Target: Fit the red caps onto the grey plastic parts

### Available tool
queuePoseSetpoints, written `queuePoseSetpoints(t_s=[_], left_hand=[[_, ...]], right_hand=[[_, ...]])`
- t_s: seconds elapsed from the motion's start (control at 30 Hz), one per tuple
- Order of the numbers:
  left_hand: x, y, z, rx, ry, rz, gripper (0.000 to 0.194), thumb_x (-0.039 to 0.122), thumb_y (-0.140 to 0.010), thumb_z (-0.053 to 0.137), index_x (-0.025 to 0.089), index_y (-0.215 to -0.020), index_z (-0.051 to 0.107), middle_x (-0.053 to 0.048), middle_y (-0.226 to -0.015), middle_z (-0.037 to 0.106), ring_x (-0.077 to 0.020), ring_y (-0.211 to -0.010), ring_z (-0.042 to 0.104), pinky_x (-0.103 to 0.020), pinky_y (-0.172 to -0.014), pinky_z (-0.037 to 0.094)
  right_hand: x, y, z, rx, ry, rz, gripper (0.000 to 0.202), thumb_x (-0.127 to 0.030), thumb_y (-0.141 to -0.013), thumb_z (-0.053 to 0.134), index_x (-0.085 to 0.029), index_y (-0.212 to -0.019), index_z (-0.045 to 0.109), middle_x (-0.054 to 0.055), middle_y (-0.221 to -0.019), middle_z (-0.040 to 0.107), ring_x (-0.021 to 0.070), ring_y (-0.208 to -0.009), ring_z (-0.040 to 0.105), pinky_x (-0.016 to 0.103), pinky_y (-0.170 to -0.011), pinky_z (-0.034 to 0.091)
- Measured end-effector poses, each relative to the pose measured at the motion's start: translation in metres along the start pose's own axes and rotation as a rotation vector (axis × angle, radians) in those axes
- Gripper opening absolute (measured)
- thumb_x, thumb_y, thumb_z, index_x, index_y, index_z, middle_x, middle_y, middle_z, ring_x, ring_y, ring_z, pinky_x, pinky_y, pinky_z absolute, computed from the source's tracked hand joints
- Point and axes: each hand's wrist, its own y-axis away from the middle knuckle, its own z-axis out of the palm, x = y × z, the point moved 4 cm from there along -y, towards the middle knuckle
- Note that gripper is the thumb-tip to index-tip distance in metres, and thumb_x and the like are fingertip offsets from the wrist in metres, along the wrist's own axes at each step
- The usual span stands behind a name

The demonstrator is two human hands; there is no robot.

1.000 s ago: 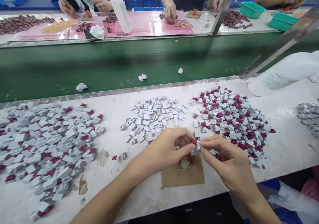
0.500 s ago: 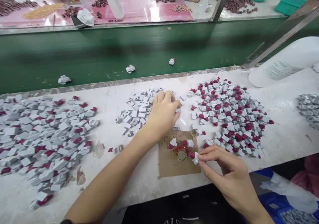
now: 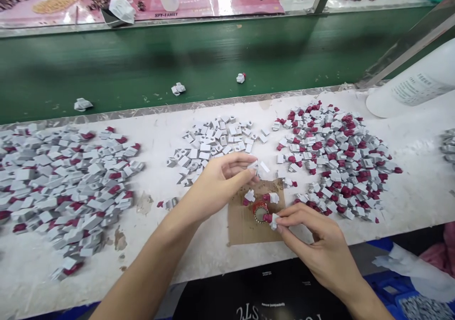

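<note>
Between the thumb and fingers of my left hand (image 3: 227, 182) is a small grey plastic block (image 3: 253, 166), held above the near edge of the grey block pile (image 3: 216, 137). My right hand (image 3: 313, 239) pinches a grey and maroon piece (image 3: 273, 219), its maroon end at the rim of a bottle cap (image 3: 261, 214). That cap lies on a brown cardboard square (image 3: 245, 230), and what fills it is hard to make out. Two more grey and maroon pieces, one at the left (image 3: 249, 196) and one at the right (image 3: 272, 197), rest on the cardboard beside the cap.
Grey and maroon pieces form a heap on the right (image 3: 337, 159), and another mixed heap spreads at the left (image 3: 64, 182). A white bottle (image 3: 408, 85) leans in at the right. Beyond the table runs a green conveyor belt (image 3: 142, 64) carrying several small pieces.
My left hand has come back from the grey pile toward me with a block in its fingers. My right hand has brought its piece left, up to the cap. The view has tilted slightly down.
</note>
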Motion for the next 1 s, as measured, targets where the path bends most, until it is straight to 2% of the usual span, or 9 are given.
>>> queuePoseSetpoints(t_s=[0.17,0.27,0.37,0.43,0.5,0.67,0.83,1.0], left_hand=[[-0.008,0.015,0.001,-0.076,0.124,-0.011,0.019,0.036,-0.103,0.083,0.022,-0.115,0.078,-0.008,-0.111,0.087,-0.0243,-0.1,0.086,-0.041,-0.097,0.069],[-0.01,0.016,-0.003,-0.023,0.083,0.001,0.022,0.035,-0.096,0.091,0.023,-0.109,0.078,-0.007,-0.11,0.085,-0.0227,-0.099,0.084,-0.039,-0.096,0.069],[-0.009,0.017,-0.006,0.045,-0.003,0.025,0.028,0.036,-0.096,0.09,0.025,-0.121,0.083,-0.007,-0.114,0.084,-0.0237,-0.104,0.081,-0.039,-0.095,0.068],[-0.007,0.017,-0.002,0.047,0.01,0.031,0.028,0.037,-0.098,0.088,0.025,-0.124,0.085,-0.009,-0.118,0.085,-0.0251,-0.107,0.081,-0.039,-0.094,0.067],[-0.004,0.018,0.005,0.035,0.08,0.035,0.024,0.037,-0.097,0.089,0.023,-0.118,0.086,-0.009,-0.117,0.086,-0.0256,-0.107,0.081,-0.038,-0.092,0.068],[0.004,0.018,0.026,-0.037,0.265,0.063,0.024,0.036,-0.095,0.093,0.02,-0.111,0.083,-0.008,-0.107,0.088,-0.022,-0.096,0.083,-0.034,-0.088,0.07],[0.007,0.017,0.034,-0.087,0.328,0.136,0.021,0.033,-0.097,0.092,0.021,-0.112,0.085,-0.008,-0.108,0.088,-0.0238,-0.101,0.084,-0.036,-0.092,0.071],[0.005,0.017,0.032,-0.089,0.316,0.143,0.021,0.034,-0.098,0.091,0.021,-0.114,0.086,-0.008,-0.108,0.088,-0.0228,-0.097,0.084,-0.036,-0.093,0.07]], right_hand=[[0.0,0.0,0.001,0.004,0.006,0.001,0.016,-0.02,-0.104,0.076,-0.03,-0.093,0.082,0.004,-0.098,0.085,0.0229,-0.088,0.083,0.032,-0.073,0.065],[-0.001,0.0,0.001,0.001,-0.001,0.009,0.016,-0.02,-0.104,0.077,-0.031,-0.094,0.083,0.004,-0.098,0.086,0.023,-0.089,0.083,0.032,-0.072,0.065],[-0.001,0.001,-0.003,0.036,-0.045,0.031,0.015,-0.021,-0.102,0.081,-0.032,-0.094,0.085,0.003,-0.099,0.086,0.0225,-0.091,0.083,0.031,-0.075,0.066],[-0.001,-0.001,-0.006,0.065,-0.121,0.054,0.014,-0.022,-0.101,0.084,-0.034,-0.096,0.088,0.003,-0.101,0.086,0.0219,-0.094,0.083,0.031,-0.079,0.068],[0.001,-0.007,-0.009,0.103,-0.249,0.082,0.013,-0.023,-0.099,0.088,-0.036,-0.098,0.09,0.002,-0.102,0.087,0.0222,-0.099,0.085,0.032,-0.085,0.07],[0.003,-0.03,-0.013,0.249,-0.548,0.126,0.008,-0.037,-0.093,0.097,-0.04,-0.097,0.091,-0.001,-0.102,0.088,0.024,-0.101,0.086,0.039,-0.092,0.072],[0.002,-0.044,-0.012,0.245,-0.519,0.144,0.013,-0.044,-0.089,0.099,-0.036,-0.093,0.089,0.001,-0.096,0.087,0.0247,-0.093,0.084,0.045,-0.088,0.073],[0.004,-0.044,-0.008,0.272,-0.55,0.178,0.016,-0.044,-0.085,0.101,-0.034,-0.09,0.089,0.001,-0.093,0.085,0.0237,-0.091,0.083,0.042,-0.086,0.073]])
